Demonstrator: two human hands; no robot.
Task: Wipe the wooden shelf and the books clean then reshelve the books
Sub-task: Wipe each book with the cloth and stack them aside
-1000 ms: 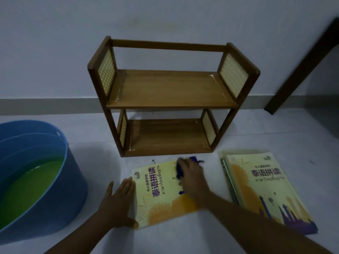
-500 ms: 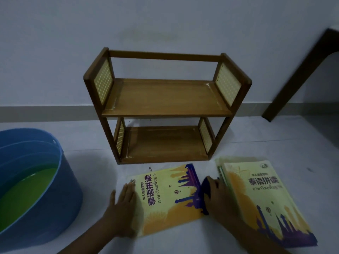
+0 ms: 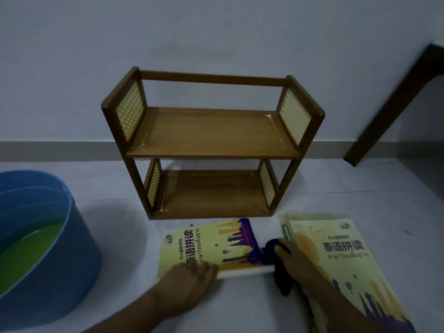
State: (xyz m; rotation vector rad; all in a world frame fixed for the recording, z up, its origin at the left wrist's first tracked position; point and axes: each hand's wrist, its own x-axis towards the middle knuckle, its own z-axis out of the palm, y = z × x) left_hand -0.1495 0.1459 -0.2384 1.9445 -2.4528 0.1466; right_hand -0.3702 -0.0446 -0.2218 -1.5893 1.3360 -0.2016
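Pale floor (image 3: 360,193) meets a grey-white wall, and against it stands a small two-tier wooden shelf (image 3: 211,131) with yellow perforated side panels, both boards bare. Just before its front edge lies a yellow paperback book (image 3: 211,243) with a purple skyline cover, flat on the floor. The left hand (image 3: 185,282) presses on the book's near left corner, fingers lying fairly flat. The right hand (image 3: 298,265) grips a dark blue cloth (image 3: 276,258) at the book's right edge. Touching that hand on the right is a stack of matching yellow books (image 3: 341,263). A blue round tub (image 3: 60,260) of green liquid sits well apart at the left.
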